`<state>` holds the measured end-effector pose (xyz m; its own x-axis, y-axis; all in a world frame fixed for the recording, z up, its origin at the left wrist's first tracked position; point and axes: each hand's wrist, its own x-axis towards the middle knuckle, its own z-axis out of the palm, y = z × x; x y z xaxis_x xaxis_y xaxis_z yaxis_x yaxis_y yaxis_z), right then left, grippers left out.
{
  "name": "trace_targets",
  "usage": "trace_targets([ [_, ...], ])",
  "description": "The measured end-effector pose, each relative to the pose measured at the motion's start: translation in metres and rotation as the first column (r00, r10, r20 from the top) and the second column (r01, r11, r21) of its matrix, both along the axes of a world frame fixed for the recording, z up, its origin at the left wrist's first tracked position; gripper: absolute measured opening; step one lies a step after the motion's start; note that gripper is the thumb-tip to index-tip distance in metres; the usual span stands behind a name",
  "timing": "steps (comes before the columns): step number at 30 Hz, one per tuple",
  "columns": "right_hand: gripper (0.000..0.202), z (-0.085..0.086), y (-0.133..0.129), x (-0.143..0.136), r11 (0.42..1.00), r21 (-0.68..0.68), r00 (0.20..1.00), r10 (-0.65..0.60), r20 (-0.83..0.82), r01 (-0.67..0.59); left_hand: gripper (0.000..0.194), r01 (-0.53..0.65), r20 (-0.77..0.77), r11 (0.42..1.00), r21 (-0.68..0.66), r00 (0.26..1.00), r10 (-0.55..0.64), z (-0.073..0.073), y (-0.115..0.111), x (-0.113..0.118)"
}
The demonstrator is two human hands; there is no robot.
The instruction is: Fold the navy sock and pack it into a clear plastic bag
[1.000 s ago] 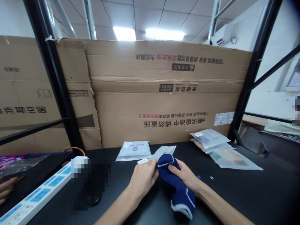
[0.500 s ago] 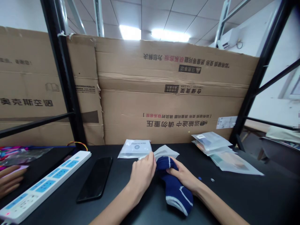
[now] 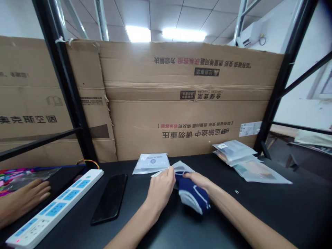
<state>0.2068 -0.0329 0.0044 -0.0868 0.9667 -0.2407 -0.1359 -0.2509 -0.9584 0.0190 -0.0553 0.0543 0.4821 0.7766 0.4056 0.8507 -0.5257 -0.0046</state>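
Navy socks with pale grey trim, folded together, are gripped in my right hand, thumb and fingers wrapped round their far part. That far end meets a frosted plastic bag; whether it is inside the bag's mouth I cannot tell. My left hand has its fingers pinched on the bag's near edge, just left of the socks. Touching or close behind the left hand lies a flat packet with printed lettering.
A black phone and a white power strip lie to the left. Another person's hand rests near colourful packets. Stacked frosted bags are at the right. Cardboard walls the table's back between black posts.
My right hand has brought the socks forward to the bag, and their near end has risen. The other person's hand has come further into view at the left. The camera view shifted slightly.
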Motion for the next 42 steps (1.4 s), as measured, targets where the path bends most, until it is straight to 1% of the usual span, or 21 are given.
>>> trace_targets([
  [3, 0.016, 0.0, 0.002, 0.003, 0.994, -0.057, 0.981, -0.098, -0.165, 0.089, 0.014, 0.062, -0.049, 0.992, -0.113, 0.996, -0.068, 0.0, -0.003, 0.002],
  [4, 0.016, 0.002, -0.001, 0.001, 0.991, -0.064, 0.969, -0.128, -0.213, 0.117, 0.014, 0.078, -0.053, 0.986, -0.145, 0.995, -0.086, 0.0, -0.003, 0.003],
  [6, 0.017, 0.007, -0.014, -0.004, 0.987, -0.051, 0.939, -0.162, -0.302, 0.154, 0.019, 0.091, -0.031, 0.979, -0.183, 0.995, -0.098, 0.0, -0.004, 0.003],
  [8, 0.019, 0.012, -0.033, -0.011, 0.988, -0.022, 0.915, -0.153, -0.373, 0.156, 0.023, 0.095, 0.01, 0.978, -0.184, 0.995, -0.095, 0.0, -0.004, 0.001],
  [10, 0.021, 0.017, -0.051, -0.019, 0.994, -0.003, 0.904, -0.101, -0.415, 0.11, 0.018, 0.097, 0.043, 0.981, -0.168, 0.995, -0.091, 0.001, -0.003, -0.002],
  [12, 0.022, 0.019, -0.064, -0.024, 0.998, 0.002, 0.919, -0.063, -0.39, 0.069, 0.01, 0.105, 0.063, 0.982, -0.155, 0.993, -0.097, 0.002, -0.002, -0.004],
  [13, 0.022, 0.019, -0.067, -0.026, 0.997, 0.0, 0.932, -0.067, -0.356, 0.071, 0.009, 0.111, 0.071, 0.982, -0.152, 0.992, -0.102, 0.003, -0.001, -0.005],
  [15, 0.02, 0.019, -0.067, -0.025, 0.992, -0.004, 0.955, -0.125, -0.269, 0.129, 0.012, 0.128, 0.085, 0.982, -0.142, 0.99, -0.116, 0.003, 0.0, -0.006],
  [17, 0.017, 0.019, -0.06, -0.019, 0.973, 0.016, 0.955, -0.224, -0.196, 0.231, 0.015, 0.142, 0.1, 0.982, -0.121, 0.986, -0.13, 0.002, -0.001, -0.004],
  [20, 0.018, 0.018, -0.044, -0.005, 0.933, 0.08, 0.932, -0.339, -0.126, 0.351, 0.018, 0.175, 0.109, 0.981, -0.089, 0.98, -0.165, -0.003, -0.002, 0.0],
  [24, 0.017, 0.015, -0.025, 0.01, 0.903, 0.126, 0.911, -0.404, -0.082, 0.411, 0.021, 0.237, 0.122, 0.969, -0.071, 0.966, -0.227, -0.009, -0.006, 0.006],
  [28, 0.013, 0.011, -0.013, 0.009, 0.907, 0.094, 0.911, -0.403, -0.085, 0.41, 0.018, 0.268, 0.164, 0.958, -0.101, 0.954, -0.25, -0.012, -0.006, 0.007],
  [30, 0.009, 0.013, -0.014, 0.005, 0.92, 0.059, 0.916, -0.378, -0.131, 0.388, 0.017, 0.29, 0.192, 0.949, -0.124, 0.945, -0.264, -0.014, -0.004, 0.005],
  [32, 0.007, 0.017, -0.023, 0.0, 0.939, 0.032, 0.921, -0.33, -0.208, 0.343, 0.017, 0.291, 0.227, 0.948, -0.131, 0.939, -0.257, -0.016, -0.001, 0.003],
  [35, 0.016, 0.022, -0.046, -0.008, 0.961, 0.029, 0.917, -0.252, -0.31, 0.274, 0.012, 0.265, 0.253, 0.956, -0.124, 0.94, -0.228, -0.018, 0.003, 0.0],
  [37, 0.023, 0.023, -0.061, -0.014, 0.968, 0.042, 0.914, -0.218, -0.342, 0.247, 0.01, 0.263, 0.25, 0.956, -0.132, 0.942, -0.225, -0.019, 0.004, -0.001],
  [40, 0.04, 0.02, -0.075, -0.02, 0.971, 0.053, 0.926, -0.207, -0.315, 0.235, 0.01, 0.271, 0.252, 0.953, -0.139, 0.94, -0.23, -0.019, 0.002, 0.001],
  [42, 0.048, 0.017, -0.075, -0.022, 0.966, 0.049, 0.938, -0.234, -0.258, 0.255, 0.013, 0.262, 0.252, 0.956, -0.129, 0.941, -0.224, -0.018, -0.001, 0.003],
])
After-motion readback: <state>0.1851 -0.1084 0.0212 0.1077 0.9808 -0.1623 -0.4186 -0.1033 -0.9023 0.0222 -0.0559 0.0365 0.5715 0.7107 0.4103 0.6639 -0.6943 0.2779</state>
